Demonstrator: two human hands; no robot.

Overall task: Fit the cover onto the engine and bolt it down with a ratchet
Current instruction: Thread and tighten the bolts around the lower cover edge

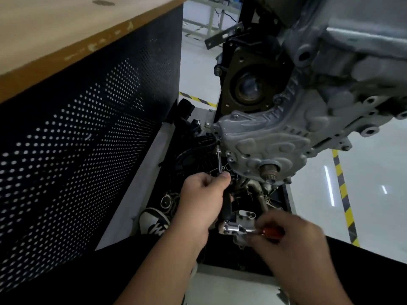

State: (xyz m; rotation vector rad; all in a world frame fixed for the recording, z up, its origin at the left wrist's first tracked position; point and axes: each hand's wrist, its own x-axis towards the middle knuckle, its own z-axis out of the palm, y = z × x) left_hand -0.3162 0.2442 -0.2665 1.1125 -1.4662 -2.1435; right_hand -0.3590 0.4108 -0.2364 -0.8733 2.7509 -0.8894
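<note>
1. One cover [264,137], grey and ribbed, already sits against the front of the engine [330,62], so the fitting step looks done; whether it lies flush all round cannot be told.
2. Both hands are on the ratchet [233,228], so bolting appears to be under way rather than finished.
3. The left hand [204,194] is below the cover's lower left edge, its grip clamped round a dark shaft, thumb and fingertip pinching where a thin extension bar [219,159] rises out of it.
4. The bar's upper tip meets the cover's left rim, where a bolt presumably sits; the bolt head itself is too small to make out.
5. The right hand [293,245], blurred, is well below the cover, its grip closed on the ratchet's red handle [272,231], the chrome head just left of it.
6. Several bolt holes along the cover's rim, up to the right, look empty, so I judge most fasteners are still to go in.
7. Loose dark parts [191,155] lie below the cover on the stand's tray [154,150], beside the bench [66,40] with its perforated panel.
</note>
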